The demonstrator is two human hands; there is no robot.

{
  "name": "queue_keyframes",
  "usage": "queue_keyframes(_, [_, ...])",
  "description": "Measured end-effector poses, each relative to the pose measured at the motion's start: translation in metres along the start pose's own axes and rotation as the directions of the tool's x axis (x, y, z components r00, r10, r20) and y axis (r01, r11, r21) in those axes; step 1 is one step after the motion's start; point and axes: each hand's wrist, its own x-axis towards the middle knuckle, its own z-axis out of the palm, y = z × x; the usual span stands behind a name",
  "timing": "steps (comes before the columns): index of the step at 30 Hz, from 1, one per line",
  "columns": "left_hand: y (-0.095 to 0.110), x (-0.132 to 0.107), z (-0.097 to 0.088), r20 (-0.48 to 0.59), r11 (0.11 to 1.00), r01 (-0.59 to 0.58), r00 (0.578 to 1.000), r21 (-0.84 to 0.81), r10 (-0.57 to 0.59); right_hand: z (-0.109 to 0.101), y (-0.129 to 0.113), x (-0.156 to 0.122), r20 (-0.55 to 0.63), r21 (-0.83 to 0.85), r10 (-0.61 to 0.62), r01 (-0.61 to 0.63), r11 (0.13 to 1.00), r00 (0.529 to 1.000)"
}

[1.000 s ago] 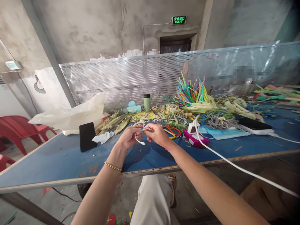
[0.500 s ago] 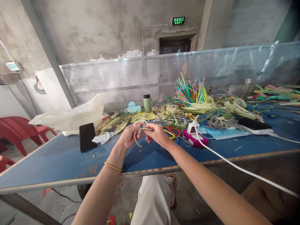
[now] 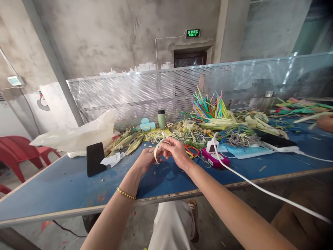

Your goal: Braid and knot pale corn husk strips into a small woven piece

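Note:
In the head view my left hand (image 3: 146, 160) and my right hand (image 3: 173, 150) meet above the blue table (image 3: 65, 184). Between their fingertips is a pale, curled strip (image 3: 156, 155), which looks like dried corn husk. My left fingers are closed around its lower part; my right thumb and fingers pinch it higher up. The fingers hide part of the strip. Just behind the hands lie loose husk pieces (image 3: 135, 144), and scissors with red and yellow handles (image 3: 191, 150) are right of my right hand.
A black phone (image 3: 95, 159) and crumpled paper (image 3: 113, 159) lie left. A green bottle (image 3: 161, 119), coloured pipe cleaners (image 3: 209, 106) and a perforated metal screen (image 3: 135, 90) stand behind. Right are a purple box (image 3: 215, 159), a white cable (image 3: 249, 180) and another person's hand (image 3: 325, 123).
My right hand has shifted its hold and turned over the strip, whose curl has changed shape. The view has tilted slightly up. Another person's hand with a pale strip has appeared at the right edge.

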Motion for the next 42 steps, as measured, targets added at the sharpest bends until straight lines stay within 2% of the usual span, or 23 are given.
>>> queue_keyframes(3, [-0.001,0.001,0.000,-0.024,0.996,0.071,0.997,0.052,-0.070,0.000,0.001,0.001,-0.013,0.008,-0.002,0.002,1.000,1.000])
queue_keyframes(6, [-0.003,0.001,0.004,0.048,0.995,0.049,0.997,0.082,-0.053,-0.001,0.003,0.002,-0.070,-0.026,-0.031,0.029,0.999,0.997])
queue_keyframes(8, [-0.004,0.001,0.008,0.003,0.988,-0.050,0.999,0.144,0.050,0.000,0.005,0.003,-0.101,-0.085,-0.069,0.061,0.995,0.992])
queue_keyframes(10, [-0.004,0.002,0.010,-0.021,0.960,-0.185,0.981,0.211,0.193,0.000,0.008,0.003,-0.099,-0.159,-0.089,0.072,0.985,0.991])
queue_keyframes(12, [-0.003,0.002,0.012,-0.015,0.943,-0.270,0.960,0.193,0.278,0.001,0.010,0.003,-0.092,-0.212,-0.089,0.068,0.975,0.992])
queue_keyframes(13, [-0.002,0.002,0.012,-0.009,0.944,-0.279,0.959,0.174,0.285,0.002,0.010,0.003,-0.088,-0.226,-0.086,0.064,0.972,0.992])
queue_keyframes(17, [0.002,0.002,0.011,-0.131,0.958,-0.273,0.950,0.087,0.283,0.003,0.011,0.002,-0.063,-0.259,-0.083,0.064,0.964,0.995])
queue_keyframes(22, [0.005,0.003,0.010,-0.209,0.959,-0.278,0.936,0.050,0.282,0.003,0.012,0.001,-0.029,-0.444,-0.093,0.070,0.893,0.995])
queue_keyframes(24, [0.005,0.005,0.009,-0.231,0.961,-0.275,0.934,0.029,0.274,0.002,0.010,0.001,-0.049,-0.477,-0.063,0.032,0.879,0.997])
queue_keyframes(27, [0.005,0.006,0.006,-0.248,0.962,-0.271,0.930,0.037,0.271,-0.002,0.002,0.001,-0.134,-0.402,0.033,-0.085,0.912,0.990])
queue_keyframes(32, [0.005,0.003,0.006,-0.191,0.962,-0.264,0.943,0.061,0.271,-0.005,-0.007,0.000,-0.067,-0.167,0.016,-0.027,0.986,0.998])
queue_keyframes(37, [0.004,0.001,0.008,-0.117,0.960,-0.274,0.953,0.060,0.279,-0.003,-0.003,-0.001,-0.023,-0.140,-0.025,0.022,0.990,0.999])
queue_keyframes(42, [0.003,0.001,0.007,-0.075,0.945,-0.312,0.944,0.101,0.320,-0.007,-0.001,0.000,0.058,-0.026,0.044,-0.042,0.999,0.997])
